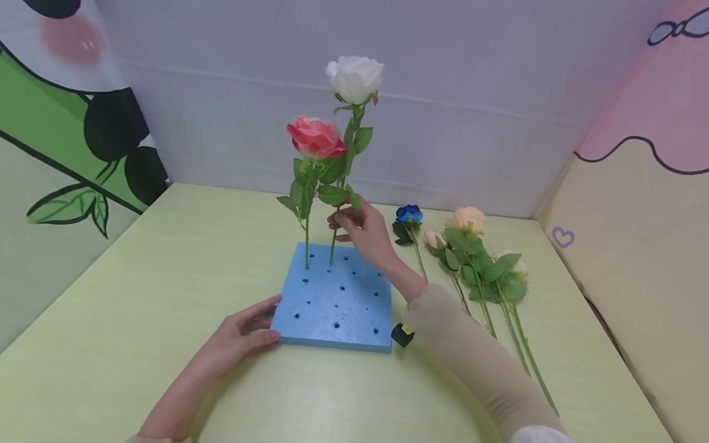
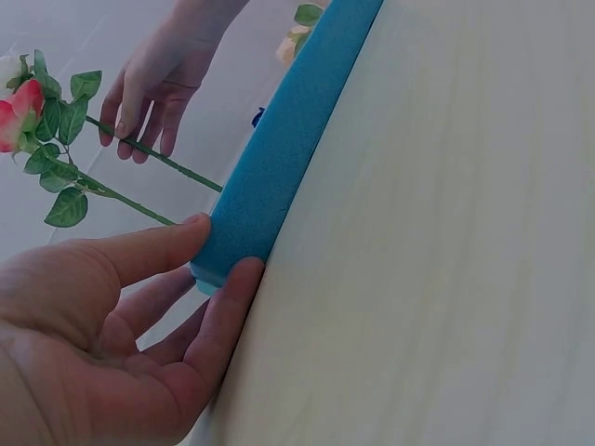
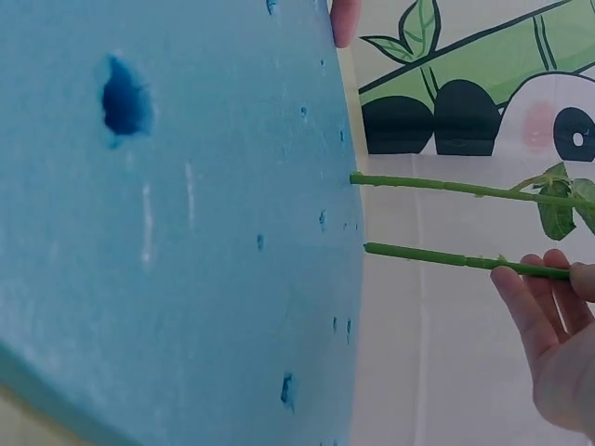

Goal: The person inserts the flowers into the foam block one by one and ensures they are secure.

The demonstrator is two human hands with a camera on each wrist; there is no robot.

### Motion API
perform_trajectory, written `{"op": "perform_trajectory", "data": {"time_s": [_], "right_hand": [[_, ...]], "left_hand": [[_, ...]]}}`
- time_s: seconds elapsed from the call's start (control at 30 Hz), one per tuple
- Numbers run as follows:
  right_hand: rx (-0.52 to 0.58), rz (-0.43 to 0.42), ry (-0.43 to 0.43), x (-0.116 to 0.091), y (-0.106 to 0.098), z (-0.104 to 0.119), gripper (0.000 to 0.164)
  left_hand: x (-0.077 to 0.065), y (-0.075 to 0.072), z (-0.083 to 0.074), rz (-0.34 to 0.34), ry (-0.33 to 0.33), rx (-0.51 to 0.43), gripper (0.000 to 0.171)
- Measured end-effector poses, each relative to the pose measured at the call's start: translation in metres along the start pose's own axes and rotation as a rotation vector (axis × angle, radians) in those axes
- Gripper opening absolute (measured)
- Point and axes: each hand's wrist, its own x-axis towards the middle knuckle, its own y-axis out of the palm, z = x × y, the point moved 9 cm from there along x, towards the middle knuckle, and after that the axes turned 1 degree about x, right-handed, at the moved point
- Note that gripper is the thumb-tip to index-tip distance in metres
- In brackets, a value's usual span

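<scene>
from my end the pale table [image 1: 111,295] fills most of the view, and on it lies the blue board [image 1: 318,317], flat and dotted with holes. the white rose [image 1: 355,79] rises over the board's far part, its long axis close to upright, leaning slightly right towards the top. the pink rose [image 1: 316,136] stands just left of it, with no hand on it. a peach rose [image 1: 466,219] and a blue rose [image 1: 409,215] lie to the board's right. the right hand [image 1: 368,237] is the nearer one to the white rose: i see thumb and fingertips pinching its stem below the leaves, the stem's foot lying down and slightly left of them. i can't fairly tell, even from the right wrist, whether that foot is inside a hole. the left hand [image 1: 240,332] grips the board's near left corner between thumb and fingers.
</scene>
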Motion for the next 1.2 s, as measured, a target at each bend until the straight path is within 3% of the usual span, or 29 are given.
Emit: {"op": "perform_trajectory", "data": {"time_s": [0.67, 1.2], "right_hand": [[0.019, 0.016, -0.01, -0.006, 0.008, -0.009, 0.026], [-0.076, 0.033, -0.014, -0.006, 0.013, -0.01, 0.027]], "left_hand": [[0.0, 0.0, 0.0, -0.005, 0.003, 0.015, 0.074], [0.004, 0.0, 0.003, -0.01, -0.013, 0.018, 0.073]]}}
